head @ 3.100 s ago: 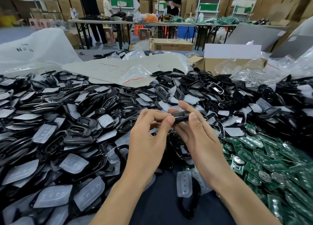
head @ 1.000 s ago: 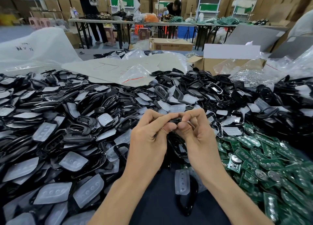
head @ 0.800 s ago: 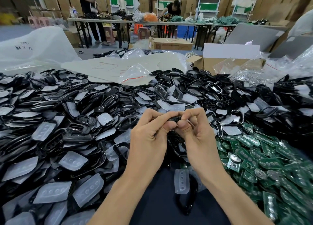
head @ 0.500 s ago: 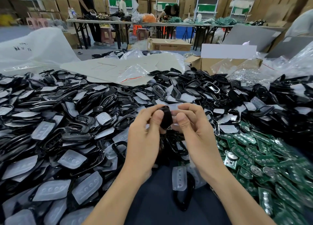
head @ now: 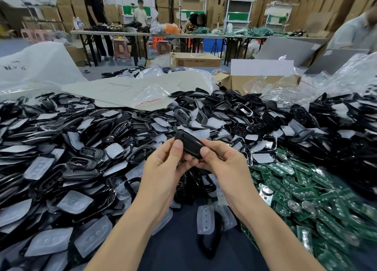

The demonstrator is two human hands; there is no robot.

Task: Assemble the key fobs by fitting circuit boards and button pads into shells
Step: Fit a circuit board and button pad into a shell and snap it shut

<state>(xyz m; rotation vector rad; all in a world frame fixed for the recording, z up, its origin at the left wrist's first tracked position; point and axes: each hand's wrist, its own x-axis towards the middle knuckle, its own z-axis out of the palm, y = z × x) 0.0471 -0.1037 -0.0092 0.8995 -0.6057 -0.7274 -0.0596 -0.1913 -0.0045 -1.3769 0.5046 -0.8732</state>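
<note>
Reference item: one glossy black plastic key fob shell (head: 188,143), oblong with rounded ends, held in the air at centre view with its long axis tilted, the left end higher. Far left of the fob and below it lies a deep heap of frosted translucent rubber button pads (head: 74,204) mixed with open black plastic shell frames (head: 85,164); the heap runs on behind the fob across the whole width. Directly left of the fob, the left hand (head: 163,168) grips it: the thumb lies flat on the upper face near the left end and the remaining fingers are curled underneath, clamped on the shell. Directly right of the fob, the right hand (head: 222,164) grips the lower right end in the same manner, thumb on top, fingers folded beneath and touching those of the left hand. Whether the shell halves are fully seated cannot be determined, as the seam is covered by the thumbs. Below the fob, between the forearms, a single translucent button pad (head: 205,219) rests on a dark blue table surface (head: 179,246), overlapping a black shell frame (head: 212,242). Right of the fob and lower, a spread of green printed circuit boards (head: 295,193) with round silver cells covers the table. Behind the fob and to the right stands an open brown cardboard box (head: 259,80).
</note>
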